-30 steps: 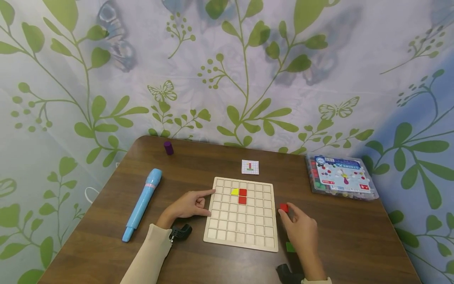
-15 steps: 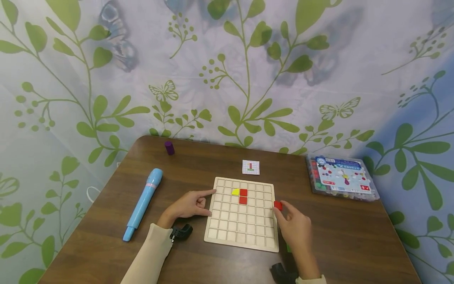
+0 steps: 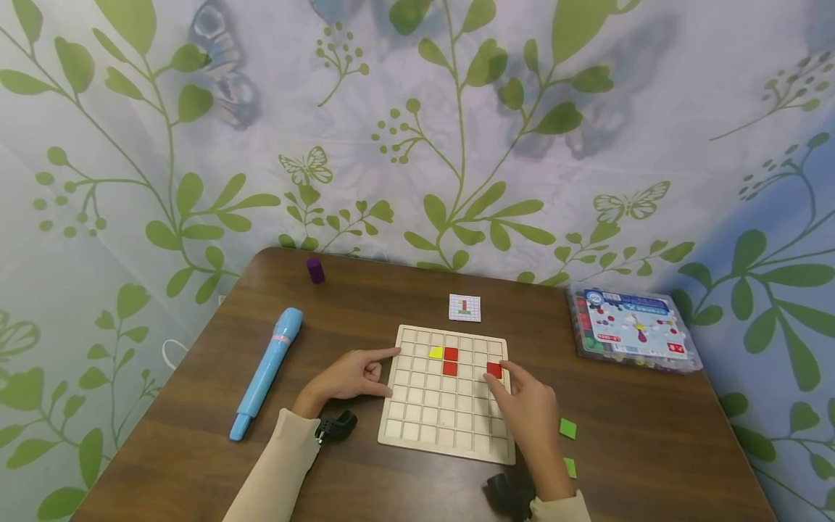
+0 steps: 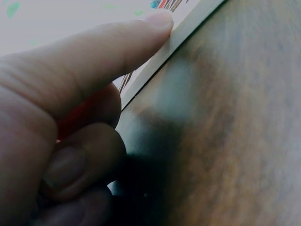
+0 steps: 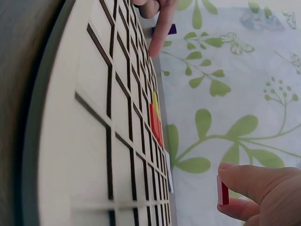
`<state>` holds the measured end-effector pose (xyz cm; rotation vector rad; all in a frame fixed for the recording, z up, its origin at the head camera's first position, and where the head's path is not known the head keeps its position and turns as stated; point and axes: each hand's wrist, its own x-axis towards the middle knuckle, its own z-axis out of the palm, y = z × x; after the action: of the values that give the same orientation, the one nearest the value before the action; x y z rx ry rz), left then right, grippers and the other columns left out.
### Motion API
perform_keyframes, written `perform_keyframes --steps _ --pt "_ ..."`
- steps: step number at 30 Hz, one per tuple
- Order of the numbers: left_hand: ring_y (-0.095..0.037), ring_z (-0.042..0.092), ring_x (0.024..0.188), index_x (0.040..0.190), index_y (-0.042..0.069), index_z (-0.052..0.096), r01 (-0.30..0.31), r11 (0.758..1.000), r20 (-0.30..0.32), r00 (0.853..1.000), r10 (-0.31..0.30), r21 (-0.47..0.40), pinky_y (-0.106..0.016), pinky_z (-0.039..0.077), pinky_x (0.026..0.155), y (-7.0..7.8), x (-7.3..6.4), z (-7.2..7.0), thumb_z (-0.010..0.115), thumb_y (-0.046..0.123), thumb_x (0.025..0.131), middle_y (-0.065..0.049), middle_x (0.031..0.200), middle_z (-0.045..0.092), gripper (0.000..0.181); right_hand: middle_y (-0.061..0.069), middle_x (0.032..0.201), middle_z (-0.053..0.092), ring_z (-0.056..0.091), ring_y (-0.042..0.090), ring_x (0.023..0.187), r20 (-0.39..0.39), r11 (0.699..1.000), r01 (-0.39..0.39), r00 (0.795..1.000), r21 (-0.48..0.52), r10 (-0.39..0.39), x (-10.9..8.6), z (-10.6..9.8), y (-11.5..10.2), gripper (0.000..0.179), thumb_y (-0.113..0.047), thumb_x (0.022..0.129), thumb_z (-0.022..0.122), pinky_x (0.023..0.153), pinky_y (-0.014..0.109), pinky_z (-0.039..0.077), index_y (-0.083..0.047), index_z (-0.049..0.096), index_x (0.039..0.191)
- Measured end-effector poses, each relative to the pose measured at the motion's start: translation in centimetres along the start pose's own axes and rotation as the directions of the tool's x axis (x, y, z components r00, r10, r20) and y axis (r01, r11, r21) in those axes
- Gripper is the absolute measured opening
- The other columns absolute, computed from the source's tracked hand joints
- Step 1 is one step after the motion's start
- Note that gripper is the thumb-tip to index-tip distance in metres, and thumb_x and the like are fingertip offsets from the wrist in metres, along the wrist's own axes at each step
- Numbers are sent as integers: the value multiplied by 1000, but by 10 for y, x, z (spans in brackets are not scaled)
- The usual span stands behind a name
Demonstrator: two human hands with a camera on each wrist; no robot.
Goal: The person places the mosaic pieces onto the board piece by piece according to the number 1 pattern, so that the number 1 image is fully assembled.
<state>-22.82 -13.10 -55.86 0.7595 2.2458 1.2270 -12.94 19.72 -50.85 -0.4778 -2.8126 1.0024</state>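
My right hand [image 3: 530, 413] pinches a red square tile [image 3: 493, 370] between thumb and forefinger, over the right side of the wooden grid board [image 3: 450, 418]. In the right wrist view the same tile [image 5: 223, 190] is seen edge-on, raised above the board. On the board, a yellow tile with one rounded corner [image 3: 435, 353] sits left of a red tile [image 3: 451, 354], with another red tile [image 3: 450, 368] just below. My left hand [image 3: 346, 375] touches the board's left edge with straight forefinger and thumb, other fingers folded in.
Two green tiles [image 3: 568, 428] lie right of the board. Behind it is a small printed pattern card [image 3: 464, 307]. A plastic box of coloured parts [image 3: 633, 330] stands back right. A blue microphone-shaped object [image 3: 267, 373] lies left, a purple cylinder [image 3: 316, 271] at the back.
My right hand has carried the red tile leftward, from beside the board to over its right columns, uncovering the green tiles. My left hand stays at the board's edge.
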Motion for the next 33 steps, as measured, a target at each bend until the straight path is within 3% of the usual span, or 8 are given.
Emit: perform_keyframes --steps 5,18,33 --pt "-5 35 57 157 20 44 2 1000 5 1000 -2 -2 -23 36 62 1 1 -1 85 31 86 10 63 39 82 2 56 41 37 18 51 45 1000 -13 999 0 13 0 7 -6 52 -42 91 77 46 29 29 -13 69 133" --pt "-4 34 58 156 18 45 -8 1000 3 1000 8 7 -22 36 62 0 1 -1 85 29 86 11 63 38 82 -3 53 38 31 13 49 28 994 98 995 45 -99 -3 31 -17 44 -38 90 80 44 28 25 -13 74 126" --pt "-4 36 58 156 17 45 -10 1000 4 1000 10 -9 -23 36 61 -1 2 0 86 29 85 12 63 40 82 -5 50 37 32 11 47 7 993 111 994 49 -112 -9 55 -18 45 -36 87 83 45 28 26 -14 75 125"
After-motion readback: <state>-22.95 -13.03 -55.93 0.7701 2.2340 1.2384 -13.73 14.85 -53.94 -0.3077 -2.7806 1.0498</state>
